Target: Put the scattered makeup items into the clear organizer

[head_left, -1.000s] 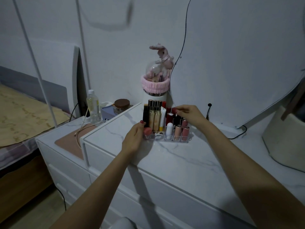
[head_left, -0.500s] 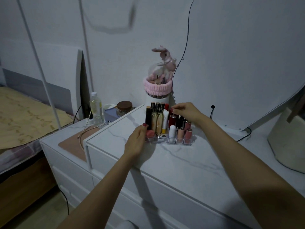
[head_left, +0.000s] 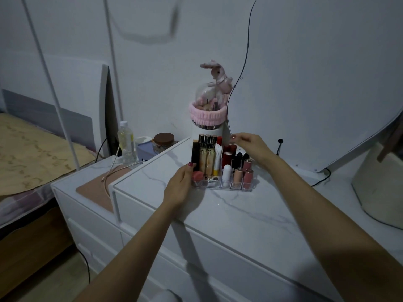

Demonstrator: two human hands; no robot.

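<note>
The clear organizer point(head_left: 224, 186) stands on the white marble-look dresser top point(head_left: 239, 216). It holds tall gold tubes point(head_left: 207, 159), a white tube with a yellow cap point(head_left: 218, 163), red lipsticks point(head_left: 227, 155), pink lipsticks point(head_left: 247, 173), a white stick point(head_left: 226, 172) and a pink round pot point(head_left: 197, 176). My left hand point(head_left: 181, 185) grips the organizer's left end, thumb against a dark tube. My right hand point(head_left: 250, 147) hovers just above the back right row, fingers apart, holding nothing.
A large curved mirror point(head_left: 305, 83) leans behind the organizer. Beside it stands a domed holder with a pink headband point(head_left: 207, 115) and a plush bunny point(head_left: 218, 75). A water bottle point(head_left: 126, 142) and brown-lidded jar point(head_left: 163, 141) sit at left; a cream container point(head_left: 379, 188) at right.
My right hand has lifted slightly off the red lipsticks at the back and its fingers have spread. My left hand stays on the organizer's left end.
</note>
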